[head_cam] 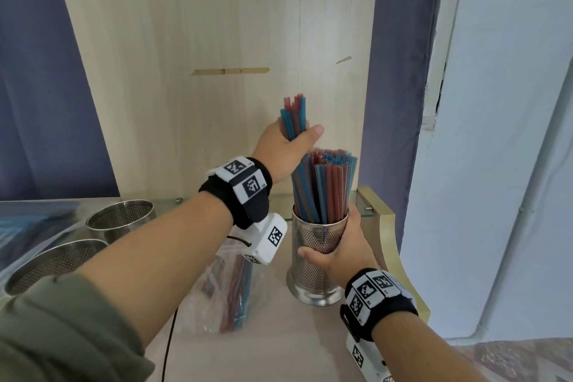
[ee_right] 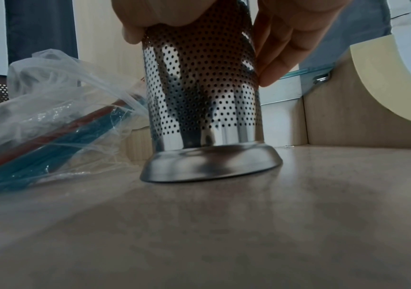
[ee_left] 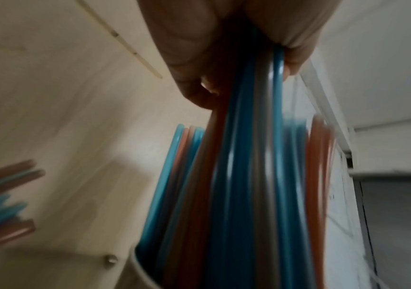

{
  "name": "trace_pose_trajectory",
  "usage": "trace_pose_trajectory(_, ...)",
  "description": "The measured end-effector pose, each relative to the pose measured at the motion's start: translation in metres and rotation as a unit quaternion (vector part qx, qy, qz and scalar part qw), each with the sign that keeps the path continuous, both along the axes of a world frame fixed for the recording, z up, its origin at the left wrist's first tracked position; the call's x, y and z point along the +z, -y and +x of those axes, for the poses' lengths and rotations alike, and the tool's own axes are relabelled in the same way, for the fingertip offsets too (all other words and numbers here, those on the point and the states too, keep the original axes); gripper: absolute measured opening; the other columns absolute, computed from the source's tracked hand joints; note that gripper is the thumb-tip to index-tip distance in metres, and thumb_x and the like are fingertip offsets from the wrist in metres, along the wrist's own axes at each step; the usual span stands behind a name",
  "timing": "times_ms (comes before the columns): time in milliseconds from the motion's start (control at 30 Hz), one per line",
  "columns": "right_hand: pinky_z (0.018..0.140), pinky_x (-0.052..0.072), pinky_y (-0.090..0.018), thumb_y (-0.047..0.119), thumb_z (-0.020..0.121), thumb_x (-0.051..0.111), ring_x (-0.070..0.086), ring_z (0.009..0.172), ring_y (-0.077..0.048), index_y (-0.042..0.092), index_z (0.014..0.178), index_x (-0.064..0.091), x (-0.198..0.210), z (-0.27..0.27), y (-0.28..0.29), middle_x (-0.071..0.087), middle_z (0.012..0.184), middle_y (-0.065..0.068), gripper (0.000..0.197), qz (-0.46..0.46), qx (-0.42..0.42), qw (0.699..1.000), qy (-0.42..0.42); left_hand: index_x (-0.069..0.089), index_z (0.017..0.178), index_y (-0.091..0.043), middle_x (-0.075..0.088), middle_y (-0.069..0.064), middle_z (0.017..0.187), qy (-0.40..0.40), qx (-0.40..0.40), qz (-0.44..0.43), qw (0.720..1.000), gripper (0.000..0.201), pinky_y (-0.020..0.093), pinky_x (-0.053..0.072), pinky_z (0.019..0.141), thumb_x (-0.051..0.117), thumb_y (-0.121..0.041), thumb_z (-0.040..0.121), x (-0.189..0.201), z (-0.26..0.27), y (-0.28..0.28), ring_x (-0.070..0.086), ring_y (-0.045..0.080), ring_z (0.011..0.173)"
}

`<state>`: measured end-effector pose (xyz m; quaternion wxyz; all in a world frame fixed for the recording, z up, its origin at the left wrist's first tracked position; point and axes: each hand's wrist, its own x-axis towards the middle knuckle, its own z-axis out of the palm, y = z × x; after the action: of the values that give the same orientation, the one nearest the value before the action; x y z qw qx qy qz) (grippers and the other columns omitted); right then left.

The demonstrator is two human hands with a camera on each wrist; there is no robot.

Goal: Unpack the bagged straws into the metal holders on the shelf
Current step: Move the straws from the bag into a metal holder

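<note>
Bagged straws (head_cam: 235, 298) blurred (through plastic), leftmost holder (head_cam: 52, 263) partly hidden

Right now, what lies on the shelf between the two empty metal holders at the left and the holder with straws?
In the head view, the clear plastic bag with leftover straws lies there, partly hidden under the left forearm.

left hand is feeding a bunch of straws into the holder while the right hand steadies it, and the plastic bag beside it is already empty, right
Not quite: the plastic bag is not empty. The head and right wrist views show red and blue straws inside. The rest holds: left hand grips a bunch, right hand grips the holder.
</note>
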<state>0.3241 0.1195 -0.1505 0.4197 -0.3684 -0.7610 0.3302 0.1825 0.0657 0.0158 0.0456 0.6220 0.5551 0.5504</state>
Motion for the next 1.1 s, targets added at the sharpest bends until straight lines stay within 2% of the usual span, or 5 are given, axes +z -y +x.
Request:
trace_pose_trajectory(400, 0.101, 0.047, -0.032, 0.052, 0.05, 0.088, 0.055, 0.116, -0.011, 0.042, 0.137, 0.017, -0.002, -0.002, -0.001, 0.051, 0.131, 0.013, 0.113, -0.004, -0.009, 1.0, 0.019, 0.049, 0.1, -0.028, 0.042, 0.001, 0.111, 0.098, 0.103, 0.015, 0.99, 0.039, 0.042, 0.042, 0.102, 0.066, -0.057, 0.079, -0.051, 0.007, -0.018, 0.045, 0.019, 0.116)
trace_pose_trajectory(533, 0.101, 0.048, -0.034, 0.053, 0.049, 0.088, 0.055, 0.116, -0.011, 0.04, 0.14, 0.016, -0.002, -0.003, -0.001, 0.052, 0.131, 0.013, 0.117, -0.01, -0.005, 1.0, 0.019, 0.045, 0.089, -0.057, 0.052, 0.008, 0.116, 0.118, 0.065, 0.021, 0.991, 0.047, 0.05, 0.048, 0.097, 0.046, -0.092, 0.059, -0.057, 0.005, -0.02, 0.055, 0.026, 0.112)
trace_pose_trajectory(667, 0.102, 0.048, -0.038, 0.06, 0.042, 0.084, 0.056, 0.117, -0.012, 0.041, 0.139, 0.016, -0.005, -0.006, -0.002, 0.052, 0.131, 0.014, 0.12, -0.016, -0.011, 1.0, 0.017, 0.05, 0.102, -0.039, 0.06, 0.002, 0.112, 0.106, 0.022, 0.027, 0.994, 0.064, 0.046, 0.054, 0.09, 0.05, -0.089, 0.062, -0.059, -0.001, -0.016, 0.063, 0.015, 0.102)
trace_pose_trajectory(867, 0.102, 0.049, -0.04, 0.061, 0.04, 0.084, 0.055, 0.117, -0.011, 0.04, 0.14, 0.016, -0.009, -0.01, -0.004, 0.053, 0.129, 0.013, 0.123, -0.024, -0.007, 1.0, 0.01, 0.019, 0.145, -0.031, 0.035, -0.004, 0.146, -0.084, 0.026, 0.053, 0.995, 0.099, 0.028, 0.034, 0.107, 0.068, -0.062, 0.066, -0.05, -0.015, 0.001, 0.037, 0.008, 0.133)
trace_pose_trajectory(1100, 0.102, 0.048, -0.041, 0.059, 0.041, 0.084, 0.053, 0.119, -0.012, 0.039, 0.14, 0.017, -0.006, -0.009, -0.002, 0.051, 0.132, 0.011, 0.121, -0.018, -0.005, 1.0, 0.007, 0.038, 0.144, -0.023, 0.047, -0.003, 0.142, -0.248, 0.047, -0.031, 0.967, 0.088, 0.037, 0.036, 0.11, 0.064, -0.066, 0.071, -0.048, -0.011, 0.013, 0.043, 0.012, 0.128)
